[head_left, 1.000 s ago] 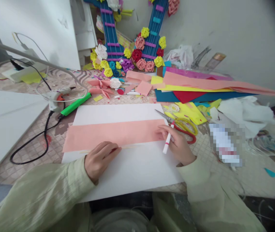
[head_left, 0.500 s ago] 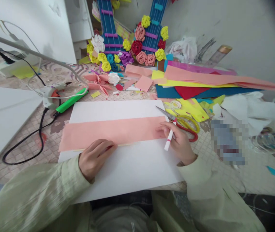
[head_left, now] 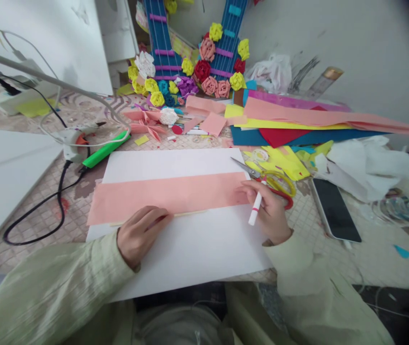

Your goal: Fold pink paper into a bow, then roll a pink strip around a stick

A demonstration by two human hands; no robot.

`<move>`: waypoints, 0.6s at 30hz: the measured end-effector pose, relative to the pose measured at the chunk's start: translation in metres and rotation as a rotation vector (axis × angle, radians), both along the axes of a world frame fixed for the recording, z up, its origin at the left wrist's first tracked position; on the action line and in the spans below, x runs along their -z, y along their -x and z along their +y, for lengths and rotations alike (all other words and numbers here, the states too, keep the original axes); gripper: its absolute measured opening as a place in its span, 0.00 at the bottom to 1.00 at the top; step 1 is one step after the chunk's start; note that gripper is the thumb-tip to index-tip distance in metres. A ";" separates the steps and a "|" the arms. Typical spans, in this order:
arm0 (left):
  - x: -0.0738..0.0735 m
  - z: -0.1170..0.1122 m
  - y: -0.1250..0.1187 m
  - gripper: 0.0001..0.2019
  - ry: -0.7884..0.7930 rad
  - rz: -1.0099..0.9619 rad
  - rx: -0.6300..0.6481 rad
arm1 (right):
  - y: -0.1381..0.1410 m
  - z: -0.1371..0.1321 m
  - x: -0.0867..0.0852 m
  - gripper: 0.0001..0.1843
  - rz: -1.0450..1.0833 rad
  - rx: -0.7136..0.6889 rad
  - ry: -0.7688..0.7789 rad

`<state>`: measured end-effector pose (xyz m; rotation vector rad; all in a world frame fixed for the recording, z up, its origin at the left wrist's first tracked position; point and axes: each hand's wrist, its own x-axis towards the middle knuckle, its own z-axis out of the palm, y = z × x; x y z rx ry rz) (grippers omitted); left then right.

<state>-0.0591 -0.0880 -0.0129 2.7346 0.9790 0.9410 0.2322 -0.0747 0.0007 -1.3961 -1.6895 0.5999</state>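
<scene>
A long strip of pink paper (head_left: 161,192) lies across a white board (head_left: 190,254) in front of me. Along the strip's lower edge runs a thin pale stick (head_left: 190,213). My left hand (head_left: 141,232) rests over the stick with its fingers together and bent, covering the stick's middle. At the right end of the strip, my right hand (head_left: 271,211) holds a white marker pen (head_left: 255,209) with a pink ring, its lower end pointing down toward the board. Scissors (head_left: 278,181) with yellow and red handles lie just behind that hand.
A glue gun (head_left: 76,143) with a green part (head_left: 105,151) and a black cord lies left. Coloured paper sheets (head_left: 297,115) and paper flowers (head_left: 209,86) on blue guitar shapes fill the back. A phone (head_left: 336,211) and crumpled white tissue (head_left: 369,160) lie right.
My right hand has shifted slightly right with the marker pen. My left hand stays on the stick. The phone's area, blurred before, now shows plainly.
</scene>
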 end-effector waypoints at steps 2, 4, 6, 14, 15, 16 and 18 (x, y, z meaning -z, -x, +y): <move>0.000 0.000 0.000 0.12 -0.001 0.001 -0.008 | -0.004 -0.005 -0.009 0.12 0.015 0.052 -0.069; 0.001 0.000 0.000 0.12 -0.013 -0.004 -0.021 | -0.015 -0.010 -0.020 0.12 0.005 0.147 -0.156; 0.003 0.000 0.000 0.12 -0.031 -0.003 -0.026 | -0.034 -0.016 -0.029 0.12 -0.025 0.282 -0.257; 0.007 0.003 0.003 0.13 -0.044 0.017 -0.020 | -0.145 -0.044 -0.026 0.15 -0.404 0.646 -0.126; 0.007 0.004 0.003 0.13 -0.051 0.019 -0.022 | -0.155 -0.046 -0.022 0.15 -0.474 0.666 -0.091; 0.007 0.004 0.003 0.12 -0.057 0.022 -0.023 | -0.163 -0.047 -0.017 0.15 -0.533 0.674 -0.062; 0.007 0.004 0.003 0.12 -0.063 0.028 -0.025 | -0.175 -0.049 -0.009 0.16 -0.588 0.651 0.026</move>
